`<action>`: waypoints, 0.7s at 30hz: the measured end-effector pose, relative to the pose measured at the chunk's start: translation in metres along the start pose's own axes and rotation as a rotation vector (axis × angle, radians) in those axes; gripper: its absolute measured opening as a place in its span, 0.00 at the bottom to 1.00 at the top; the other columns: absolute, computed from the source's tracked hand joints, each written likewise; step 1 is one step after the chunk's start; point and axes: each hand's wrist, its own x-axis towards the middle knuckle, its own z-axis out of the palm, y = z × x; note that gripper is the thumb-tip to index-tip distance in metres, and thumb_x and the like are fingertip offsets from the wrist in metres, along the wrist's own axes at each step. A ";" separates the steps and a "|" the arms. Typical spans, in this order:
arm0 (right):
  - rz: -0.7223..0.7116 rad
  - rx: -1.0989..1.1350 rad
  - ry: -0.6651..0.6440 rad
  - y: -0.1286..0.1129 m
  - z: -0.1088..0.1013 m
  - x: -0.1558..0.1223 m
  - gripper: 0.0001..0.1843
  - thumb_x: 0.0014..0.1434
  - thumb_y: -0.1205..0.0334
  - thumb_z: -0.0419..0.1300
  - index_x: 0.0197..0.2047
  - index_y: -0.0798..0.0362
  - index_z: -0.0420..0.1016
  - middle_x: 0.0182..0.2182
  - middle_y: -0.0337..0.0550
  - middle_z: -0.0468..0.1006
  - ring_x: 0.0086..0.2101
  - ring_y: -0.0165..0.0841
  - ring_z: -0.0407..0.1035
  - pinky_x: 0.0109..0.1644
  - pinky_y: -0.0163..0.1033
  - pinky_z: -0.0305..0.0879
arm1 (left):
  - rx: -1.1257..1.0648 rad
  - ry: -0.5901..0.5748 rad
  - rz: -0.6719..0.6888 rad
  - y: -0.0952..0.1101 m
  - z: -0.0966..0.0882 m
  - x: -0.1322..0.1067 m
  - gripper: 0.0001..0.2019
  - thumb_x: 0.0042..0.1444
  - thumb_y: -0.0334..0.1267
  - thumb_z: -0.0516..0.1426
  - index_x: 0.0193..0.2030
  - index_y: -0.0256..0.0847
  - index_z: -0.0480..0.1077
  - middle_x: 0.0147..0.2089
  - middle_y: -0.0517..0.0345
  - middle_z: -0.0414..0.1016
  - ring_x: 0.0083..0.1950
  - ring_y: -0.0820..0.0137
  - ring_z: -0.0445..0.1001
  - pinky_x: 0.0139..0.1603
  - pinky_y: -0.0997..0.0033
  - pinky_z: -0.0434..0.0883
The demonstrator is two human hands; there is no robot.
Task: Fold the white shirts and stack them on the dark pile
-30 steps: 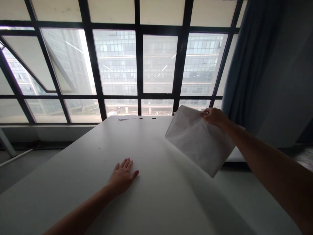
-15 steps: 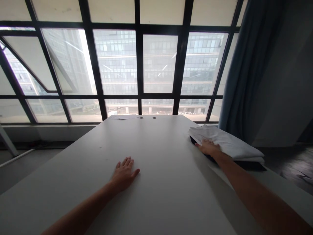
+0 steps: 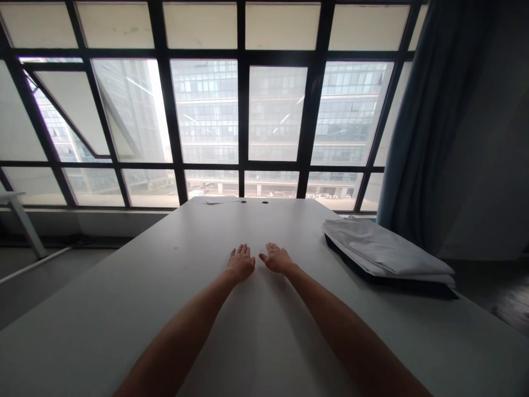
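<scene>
Both my hands are stretched forward over the middle of a long white table. My left hand lies palm down with its fingers extended and holds nothing. Close beside it, with a small gap between, my right hand is also palm down, fingers out and thumb pointing toward the left hand. To the right of my right hand, a folded pile of pale grey cloth rests on a flat black item along the table's right side.
Thin white papers lie at the far left end of the table, near two dark round holes. Beyond stands a black-framed window wall, with a blue curtain at the right. Another table's white leg is at the left.
My right hand has left the folded cloth and moved left to the table's middle. My left hand has slid forward and right, so both hands are now side by side.
</scene>
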 end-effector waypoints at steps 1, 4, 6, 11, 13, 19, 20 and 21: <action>0.017 0.005 0.009 0.002 0.005 0.004 0.37 0.67 0.45 0.39 0.71 0.62 0.48 0.70 0.55 0.46 0.68 0.41 0.40 0.69 0.52 0.38 | -0.005 -0.020 -0.015 -0.001 0.006 0.003 0.30 0.66 0.44 0.37 0.70 0.29 0.49 0.73 0.39 0.44 0.74 0.59 0.43 0.69 0.53 0.45; 0.026 0.010 0.021 0.007 0.017 0.012 0.36 0.67 0.47 0.38 0.71 0.61 0.49 0.70 0.54 0.46 0.68 0.41 0.40 0.69 0.53 0.36 | -0.030 -0.051 -0.021 -0.006 0.017 0.006 0.32 0.66 0.46 0.37 0.71 0.29 0.48 0.74 0.39 0.43 0.74 0.58 0.42 0.69 0.52 0.44; 0.012 0.012 0.029 0.009 0.022 0.013 0.37 0.67 0.47 0.38 0.71 0.61 0.49 0.70 0.54 0.46 0.68 0.40 0.40 0.69 0.52 0.36 | -0.044 -0.055 -0.013 -0.009 0.019 0.006 0.32 0.65 0.47 0.36 0.71 0.29 0.47 0.74 0.40 0.42 0.74 0.58 0.41 0.70 0.53 0.43; 0.018 0.020 0.019 0.010 0.023 0.014 0.37 0.67 0.46 0.38 0.71 0.62 0.49 0.70 0.53 0.46 0.68 0.39 0.40 0.69 0.53 0.36 | -0.056 -0.063 -0.021 -0.009 0.017 0.006 0.33 0.65 0.48 0.36 0.71 0.29 0.48 0.74 0.41 0.42 0.74 0.59 0.41 0.70 0.54 0.42; 0.013 0.020 0.019 0.010 0.023 0.014 0.37 0.66 0.46 0.38 0.71 0.62 0.49 0.70 0.53 0.46 0.68 0.40 0.40 0.69 0.53 0.36 | -0.055 -0.065 -0.022 -0.009 0.017 0.006 0.33 0.65 0.48 0.36 0.71 0.29 0.47 0.74 0.41 0.41 0.74 0.59 0.41 0.70 0.54 0.42; 0.011 0.019 0.022 0.010 0.024 0.014 0.37 0.67 0.47 0.38 0.70 0.63 0.49 0.70 0.54 0.46 0.68 0.40 0.40 0.69 0.53 0.35 | -0.061 -0.062 -0.019 -0.010 0.019 0.007 0.33 0.65 0.49 0.36 0.71 0.28 0.48 0.74 0.41 0.42 0.74 0.58 0.41 0.70 0.53 0.42; 0.012 0.021 0.022 0.010 0.024 0.014 0.37 0.67 0.46 0.38 0.70 0.63 0.49 0.70 0.54 0.46 0.68 0.40 0.40 0.69 0.53 0.35 | -0.061 -0.059 -0.019 -0.010 0.019 0.008 0.33 0.65 0.49 0.36 0.71 0.28 0.47 0.74 0.42 0.42 0.74 0.59 0.41 0.70 0.53 0.42; 0.013 0.023 0.025 0.010 0.024 0.014 0.37 0.67 0.46 0.38 0.70 0.63 0.50 0.70 0.54 0.47 0.68 0.40 0.40 0.69 0.53 0.36 | -0.061 -0.057 -0.021 -0.010 0.020 0.008 0.33 0.65 0.49 0.36 0.71 0.28 0.47 0.74 0.42 0.42 0.74 0.59 0.41 0.71 0.54 0.42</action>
